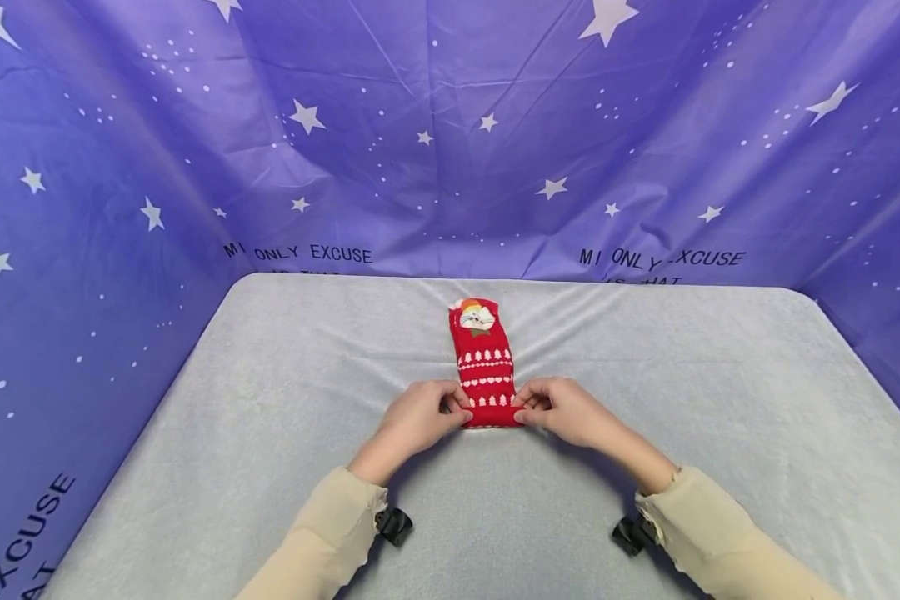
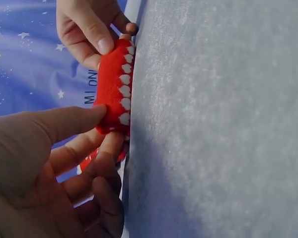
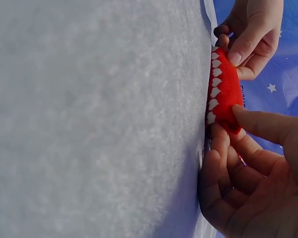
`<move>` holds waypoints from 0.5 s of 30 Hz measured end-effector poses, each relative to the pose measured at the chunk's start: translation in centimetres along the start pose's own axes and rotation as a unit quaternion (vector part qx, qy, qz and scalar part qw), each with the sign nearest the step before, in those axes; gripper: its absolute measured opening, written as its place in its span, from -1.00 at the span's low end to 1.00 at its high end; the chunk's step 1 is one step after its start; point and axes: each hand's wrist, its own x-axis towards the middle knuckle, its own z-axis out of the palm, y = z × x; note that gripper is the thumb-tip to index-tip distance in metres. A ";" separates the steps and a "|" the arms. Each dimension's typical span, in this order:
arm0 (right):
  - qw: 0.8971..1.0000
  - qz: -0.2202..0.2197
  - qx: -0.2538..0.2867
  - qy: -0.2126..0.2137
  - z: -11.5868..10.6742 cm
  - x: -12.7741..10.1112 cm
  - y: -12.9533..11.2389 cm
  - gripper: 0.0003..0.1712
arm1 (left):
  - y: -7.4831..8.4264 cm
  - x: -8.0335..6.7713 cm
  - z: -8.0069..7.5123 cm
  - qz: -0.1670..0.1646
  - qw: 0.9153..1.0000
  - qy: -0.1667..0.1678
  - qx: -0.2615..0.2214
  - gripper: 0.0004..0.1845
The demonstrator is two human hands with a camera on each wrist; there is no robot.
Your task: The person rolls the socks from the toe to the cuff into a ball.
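Observation:
A red sock [image 1: 485, 367] with white tree and heart rows lies lengthwise on the table, its near end folded over into a thick band. A white animal face with an orange top decorates its far end. At the fold's left corner my left hand [image 1: 422, 412] pinches the fabric between thumb and fingers. My right hand [image 1: 566, 410] pinches the opposite corner the same way. Seen from the left wrist, the folded sock edge [image 2: 114, 87] shows a line of white hearts low along the tabletop. The right wrist view has the same folded edge [image 3: 224, 91] between both hands.
The sock rests on a table covered in pale grey cloth [image 1: 270, 358] with rounded far corners. A purple curtain [image 1: 435, 150] with white stars and black lettering hangs behind and at both sides. Black wrist devices [image 1: 394, 527] sit by the beige sleeves [image 1: 318, 525].

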 end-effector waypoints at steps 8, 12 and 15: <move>0.999 0.001 -0.015 0.036 0.2 0.6 0.1 -0.91 | 0.4 0.3 0.2 -0.020 1.000 0.019 0.010 -0.84; 0.997 -0.005 -0.049 0.053 0.3 0.8 0.2 -0.88 | 0.5 0.4 0.4 0.004 0.999 0.028 0.041 -0.81; 0.995 -0.005 -0.075 0.067 0.3 0.8 0.1 -0.87 | 0.6 0.4 0.5 0.017 0.997 0.034 0.064 -0.82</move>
